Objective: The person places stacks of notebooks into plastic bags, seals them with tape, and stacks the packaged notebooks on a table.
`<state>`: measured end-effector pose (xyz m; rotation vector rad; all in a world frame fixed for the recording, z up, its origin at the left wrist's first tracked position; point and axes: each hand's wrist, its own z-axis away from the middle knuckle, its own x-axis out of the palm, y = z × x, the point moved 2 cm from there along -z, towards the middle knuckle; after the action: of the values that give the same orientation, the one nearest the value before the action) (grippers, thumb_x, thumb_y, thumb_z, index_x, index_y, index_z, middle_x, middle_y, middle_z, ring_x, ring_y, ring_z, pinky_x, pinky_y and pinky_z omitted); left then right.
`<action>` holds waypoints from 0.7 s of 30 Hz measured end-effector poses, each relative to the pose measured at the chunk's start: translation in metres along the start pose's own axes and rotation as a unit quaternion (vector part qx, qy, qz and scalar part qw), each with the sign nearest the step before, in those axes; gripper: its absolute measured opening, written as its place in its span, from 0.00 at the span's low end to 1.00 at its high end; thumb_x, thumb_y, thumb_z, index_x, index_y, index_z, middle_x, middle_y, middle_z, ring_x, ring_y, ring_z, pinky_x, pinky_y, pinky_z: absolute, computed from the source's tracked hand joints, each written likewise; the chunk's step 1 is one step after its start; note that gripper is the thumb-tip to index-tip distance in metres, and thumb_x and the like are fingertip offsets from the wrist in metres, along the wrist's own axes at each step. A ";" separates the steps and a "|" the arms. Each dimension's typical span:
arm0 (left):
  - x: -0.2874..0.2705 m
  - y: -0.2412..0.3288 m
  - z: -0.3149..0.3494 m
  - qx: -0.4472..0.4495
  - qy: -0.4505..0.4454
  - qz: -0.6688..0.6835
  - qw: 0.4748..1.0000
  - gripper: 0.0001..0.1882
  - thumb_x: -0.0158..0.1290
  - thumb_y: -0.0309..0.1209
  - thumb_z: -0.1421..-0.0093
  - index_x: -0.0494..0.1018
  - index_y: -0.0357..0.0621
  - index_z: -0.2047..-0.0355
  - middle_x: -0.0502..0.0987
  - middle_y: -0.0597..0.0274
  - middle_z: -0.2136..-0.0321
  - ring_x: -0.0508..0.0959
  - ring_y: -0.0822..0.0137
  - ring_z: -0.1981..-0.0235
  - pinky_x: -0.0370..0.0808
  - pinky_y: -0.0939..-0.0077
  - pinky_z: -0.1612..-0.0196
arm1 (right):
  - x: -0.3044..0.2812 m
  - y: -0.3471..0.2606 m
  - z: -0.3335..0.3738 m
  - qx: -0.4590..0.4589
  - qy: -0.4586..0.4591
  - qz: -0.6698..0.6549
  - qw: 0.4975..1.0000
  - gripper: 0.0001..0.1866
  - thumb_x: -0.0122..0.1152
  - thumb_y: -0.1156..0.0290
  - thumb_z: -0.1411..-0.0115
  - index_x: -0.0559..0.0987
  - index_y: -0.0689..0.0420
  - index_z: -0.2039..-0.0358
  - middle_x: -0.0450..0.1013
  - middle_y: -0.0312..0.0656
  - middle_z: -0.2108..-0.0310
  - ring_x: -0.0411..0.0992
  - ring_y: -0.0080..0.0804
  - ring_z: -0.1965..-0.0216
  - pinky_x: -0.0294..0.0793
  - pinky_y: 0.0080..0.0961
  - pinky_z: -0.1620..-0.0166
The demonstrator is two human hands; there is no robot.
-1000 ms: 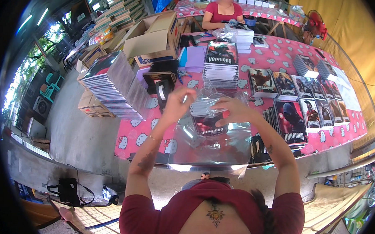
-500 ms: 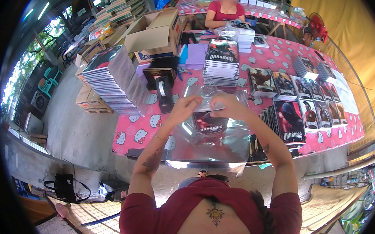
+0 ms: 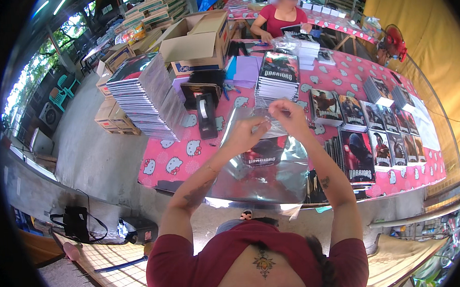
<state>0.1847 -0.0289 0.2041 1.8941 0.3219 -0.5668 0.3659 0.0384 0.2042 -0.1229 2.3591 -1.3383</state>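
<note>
In front of me a dark notebook (image 3: 263,151) with a red and black cover lies on a spread of clear plastic sheets (image 3: 262,185). Above its far edge, my left hand (image 3: 250,133) is closed, thumb and fingertips pinching thin clear plastic (image 3: 262,112). My right hand (image 3: 291,121) is raised slightly higher and farther right, its fingers bent together on the same plastic. Glare makes the plastic's exact edges hard to see. Just beyond the hands stands a stack of notebooks (image 3: 278,72). A black tape dispenser (image 3: 207,116) is left of my left hand.
A tall notebook stack (image 3: 146,101) rises at the table's left edge, near an open cardboard box (image 3: 192,50). Rows of notebooks (image 3: 375,116) and a spiral-bound stack (image 3: 358,156) occupy the right. Across the table sits a person in red (image 3: 282,20); a red fan (image 3: 394,43) stands at far right.
My right hand has lifted and moved farther away, its fingers drawing together. My left hand has shifted right, closer to it. The person across has moved their arms and an item.
</note>
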 end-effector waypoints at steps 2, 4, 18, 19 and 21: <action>0.002 -0.005 -0.005 0.058 0.058 0.071 0.994 0.17 0.58 0.36 0.38 0.78 0.37 0.54 0.81 0.54 0.64 0.79 0.68 0.65 0.74 0.73 0.64 | -0.005 0.023 -0.016 0.035 0.066 -0.038 0.996 0.19 0.66 0.65 0.40 0.77 0.60 0.52 0.77 0.39 0.62 0.74 0.22 0.57 0.72 0.24 0.53; 0.000 -0.012 -0.013 0.067 0.132 0.107 0.983 0.17 0.58 0.36 0.37 0.78 0.36 0.55 0.81 0.54 0.63 0.78 0.69 0.64 0.74 0.73 0.61 | 0.000 0.033 -0.027 0.087 0.018 0.038 0.995 0.20 0.64 0.63 0.39 0.78 0.61 0.51 0.78 0.40 0.63 0.74 0.23 0.58 0.72 0.22 0.54; -0.014 -0.056 -0.046 -0.021 -0.028 0.277 0.960 0.30 0.63 0.36 0.43 0.70 0.40 0.42 0.75 0.60 0.54 0.74 0.67 0.53 0.71 0.74 0.48 | -0.010 0.067 -0.028 0.160 -0.186 -0.112 0.963 0.20 0.65 0.60 0.39 0.80 0.62 0.53 0.79 0.38 0.61 0.74 0.23 0.60 0.71 0.22 0.55; -0.014 -0.053 -0.042 -0.036 -0.018 0.290 0.956 0.28 0.62 0.33 0.42 0.70 0.40 0.42 0.75 0.65 0.56 0.73 0.71 0.55 0.70 0.76 0.48 | -0.009 0.072 -0.027 0.159 -0.228 -0.064 0.958 0.21 0.65 0.58 0.39 0.80 0.62 0.52 0.79 0.38 0.60 0.74 0.23 0.59 0.71 0.22 0.55; -0.016 -0.085 -0.038 -0.067 -0.112 0.234 0.963 0.25 0.60 0.32 0.40 0.72 0.40 0.43 0.76 0.66 0.56 0.73 0.74 0.56 0.70 0.78 0.49 | -0.001 0.059 -0.031 0.159 -0.208 -0.097 0.960 0.23 0.63 0.58 0.37 0.78 0.63 0.50 0.78 0.38 0.59 0.73 0.23 0.58 0.72 0.22 0.53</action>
<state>0.1396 0.0391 0.1569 1.6776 -0.2287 -0.4189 0.3620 0.0947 0.1690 -0.4975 1.7976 -1.5839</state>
